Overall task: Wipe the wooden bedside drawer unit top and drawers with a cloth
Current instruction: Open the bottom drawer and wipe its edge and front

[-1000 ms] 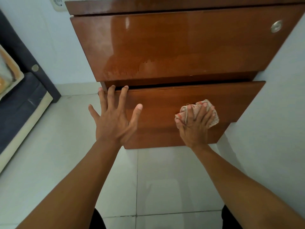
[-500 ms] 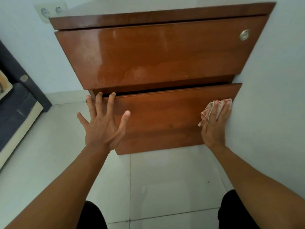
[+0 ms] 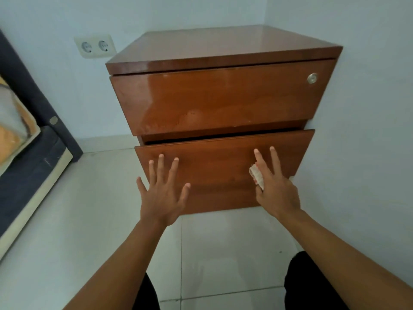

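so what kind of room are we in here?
Most likely a bedroom corner: a glossy brown wooden two-drawer bedside unit stands against pale walls, a dark blue padded bed frame with patterned bedding sits at the left, and a white double wall socket is between them.

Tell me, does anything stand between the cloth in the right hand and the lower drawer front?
Nothing visible does. The right hand holds the cloth right at the lower drawer front; the left hand lies spread further left, clear of it.
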The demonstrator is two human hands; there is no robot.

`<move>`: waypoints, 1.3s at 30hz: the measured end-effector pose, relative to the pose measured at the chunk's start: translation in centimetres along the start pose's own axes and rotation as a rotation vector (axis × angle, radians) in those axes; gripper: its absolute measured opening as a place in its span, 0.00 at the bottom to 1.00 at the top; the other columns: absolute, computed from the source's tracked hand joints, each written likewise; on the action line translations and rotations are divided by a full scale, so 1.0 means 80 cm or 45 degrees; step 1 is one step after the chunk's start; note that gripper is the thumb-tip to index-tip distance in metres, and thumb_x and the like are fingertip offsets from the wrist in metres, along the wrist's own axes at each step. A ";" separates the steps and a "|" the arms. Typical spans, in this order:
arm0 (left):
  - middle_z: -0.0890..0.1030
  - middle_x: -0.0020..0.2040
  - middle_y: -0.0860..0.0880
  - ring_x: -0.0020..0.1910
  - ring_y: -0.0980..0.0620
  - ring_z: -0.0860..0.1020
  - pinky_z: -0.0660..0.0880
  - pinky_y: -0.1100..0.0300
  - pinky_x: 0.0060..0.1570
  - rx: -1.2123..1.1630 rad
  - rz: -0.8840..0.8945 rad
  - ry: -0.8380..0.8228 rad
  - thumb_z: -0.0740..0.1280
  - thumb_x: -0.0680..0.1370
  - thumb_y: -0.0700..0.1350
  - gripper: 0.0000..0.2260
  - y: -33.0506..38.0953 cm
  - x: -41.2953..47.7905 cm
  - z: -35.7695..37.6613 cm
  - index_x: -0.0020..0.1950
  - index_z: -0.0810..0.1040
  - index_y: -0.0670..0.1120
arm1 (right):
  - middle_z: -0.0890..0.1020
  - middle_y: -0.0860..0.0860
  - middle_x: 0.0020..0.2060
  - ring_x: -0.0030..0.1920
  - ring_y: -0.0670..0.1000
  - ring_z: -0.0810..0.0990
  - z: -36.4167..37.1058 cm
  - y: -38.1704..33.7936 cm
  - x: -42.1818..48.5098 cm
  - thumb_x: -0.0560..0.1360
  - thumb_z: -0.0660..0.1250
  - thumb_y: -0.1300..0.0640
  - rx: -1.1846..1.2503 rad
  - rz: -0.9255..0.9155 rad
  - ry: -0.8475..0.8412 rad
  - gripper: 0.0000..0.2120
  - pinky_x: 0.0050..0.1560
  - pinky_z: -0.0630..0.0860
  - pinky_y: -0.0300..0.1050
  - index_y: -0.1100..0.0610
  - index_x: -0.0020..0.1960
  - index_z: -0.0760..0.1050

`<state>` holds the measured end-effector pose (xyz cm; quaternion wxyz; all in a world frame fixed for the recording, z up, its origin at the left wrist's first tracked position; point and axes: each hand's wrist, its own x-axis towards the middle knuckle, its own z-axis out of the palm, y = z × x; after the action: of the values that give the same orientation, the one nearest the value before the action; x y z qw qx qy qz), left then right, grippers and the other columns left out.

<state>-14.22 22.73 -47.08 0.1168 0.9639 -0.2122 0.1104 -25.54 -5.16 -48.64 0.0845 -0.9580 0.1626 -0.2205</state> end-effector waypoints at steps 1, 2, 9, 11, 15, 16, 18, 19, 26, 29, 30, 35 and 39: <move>0.39 0.84 0.49 0.82 0.41 0.41 0.45 0.29 0.74 0.023 -0.012 -0.026 0.44 0.78 0.71 0.36 -0.002 0.000 0.005 0.83 0.44 0.58 | 0.47 0.54 0.83 0.33 0.49 0.74 0.004 0.001 0.002 0.75 0.72 0.55 -0.022 -0.003 -0.036 0.48 0.29 0.68 0.35 0.42 0.83 0.45; 0.38 0.83 0.49 0.82 0.41 0.40 0.45 0.29 0.74 0.047 -0.021 -0.042 0.43 0.78 0.71 0.36 -0.004 0.001 0.009 0.83 0.43 0.58 | 0.45 0.54 0.83 0.32 0.48 0.73 0.008 0.002 0.005 0.75 0.71 0.53 -0.035 0.003 -0.070 0.48 0.28 0.66 0.35 0.42 0.83 0.43; 0.36 0.83 0.50 0.81 0.41 0.36 0.45 0.28 0.73 0.107 -0.023 -0.089 0.39 0.77 0.69 0.36 -0.010 0.023 0.012 0.83 0.39 0.57 | 0.40 0.49 0.83 0.59 0.63 0.81 0.014 0.000 0.034 0.79 0.61 0.35 0.001 0.069 -0.178 0.42 0.45 0.79 0.54 0.41 0.83 0.40; 0.35 0.83 0.50 0.81 0.42 0.35 0.44 0.29 0.73 0.097 -0.025 -0.091 0.40 0.77 0.69 0.36 -0.010 0.031 0.015 0.83 0.39 0.58 | 0.39 0.47 0.83 0.65 0.64 0.78 0.014 -0.001 0.041 0.78 0.57 0.30 0.038 0.097 -0.201 0.41 0.54 0.79 0.61 0.40 0.82 0.39; 0.35 0.83 0.49 0.81 0.42 0.36 0.43 0.29 0.73 0.102 0.001 -0.079 0.41 0.78 0.70 0.36 -0.013 0.039 0.025 0.83 0.40 0.57 | 0.37 0.46 0.83 0.67 0.63 0.77 0.018 0.006 0.048 0.79 0.52 0.29 0.067 0.105 -0.238 0.39 0.55 0.79 0.62 0.39 0.82 0.38; 0.34 0.83 0.49 0.81 0.42 0.36 0.43 0.29 0.73 0.115 0.012 -0.084 0.41 0.78 0.70 0.35 -0.016 0.041 0.027 0.83 0.40 0.57 | 0.37 0.46 0.83 0.66 0.63 0.78 0.019 0.007 0.049 0.79 0.52 0.30 0.058 0.097 -0.229 0.38 0.55 0.79 0.61 0.39 0.82 0.38; 0.34 0.83 0.49 0.81 0.41 0.37 0.44 0.29 0.73 0.137 0.039 -0.079 0.41 0.79 0.69 0.35 -0.021 0.041 0.030 0.83 0.40 0.57 | 0.40 0.47 0.83 0.68 0.63 0.76 0.023 0.004 0.047 0.80 0.52 0.31 0.052 0.111 -0.202 0.37 0.56 0.79 0.62 0.40 0.82 0.40; 0.35 0.83 0.48 0.82 0.41 0.38 0.44 0.29 0.73 0.126 0.043 -0.074 0.42 0.79 0.69 0.35 -0.023 0.038 0.033 0.83 0.41 0.56 | 0.44 0.48 0.84 0.69 0.64 0.76 0.026 0.000 0.043 0.81 0.52 0.32 0.059 0.125 -0.178 0.36 0.57 0.79 0.62 0.42 0.83 0.43; 0.48 0.84 0.46 0.82 0.41 0.44 0.50 0.30 0.75 0.102 -0.082 -0.460 0.44 0.81 0.68 0.33 -0.039 -0.004 0.084 0.83 0.49 0.53 | 0.54 0.51 0.83 0.66 0.66 0.77 0.086 -0.011 0.005 0.82 0.52 0.35 -0.052 0.114 -0.541 0.32 0.59 0.78 0.61 0.45 0.82 0.52; 0.48 0.84 0.45 0.82 0.39 0.47 0.52 0.30 0.74 0.109 -0.123 -0.494 0.44 0.81 0.68 0.33 -0.053 0.000 0.098 0.82 0.50 0.53 | 0.49 0.52 0.83 0.63 0.67 0.79 0.106 -0.009 0.004 0.83 0.54 0.37 -0.115 0.098 -0.592 0.32 0.55 0.79 0.60 0.45 0.83 0.49; 0.48 0.84 0.45 0.82 0.39 0.47 0.52 0.31 0.74 0.123 -0.132 -0.499 0.44 0.81 0.68 0.33 -0.056 0.002 0.102 0.82 0.50 0.53 | 0.50 0.53 0.82 0.62 0.67 0.79 0.112 -0.010 0.005 0.83 0.54 0.36 -0.124 0.102 -0.582 0.32 0.54 0.79 0.59 0.45 0.83 0.49; 0.48 0.84 0.46 0.82 0.39 0.48 0.52 0.31 0.74 0.166 -0.206 -0.527 0.43 0.80 0.69 0.35 -0.065 0.018 0.115 0.83 0.48 0.53 | 0.54 0.54 0.81 0.65 0.67 0.77 0.136 -0.012 0.014 0.83 0.54 0.37 -0.134 0.104 -0.569 0.33 0.58 0.78 0.61 0.47 0.82 0.50; 0.48 0.84 0.47 0.82 0.37 0.49 0.53 0.30 0.73 0.153 -0.214 -0.518 0.43 0.80 0.70 0.35 -0.072 0.030 0.122 0.83 0.46 0.54 | 0.54 0.55 0.81 0.66 0.68 0.76 0.147 -0.012 0.023 0.82 0.55 0.36 -0.120 0.132 -0.573 0.33 0.59 0.78 0.61 0.48 0.82 0.50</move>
<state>-7.98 24.20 -56.75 0.0227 0.9859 -0.1432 -0.0839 -18.46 -3.84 -58.13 0.0848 -0.9763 0.1989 0.0110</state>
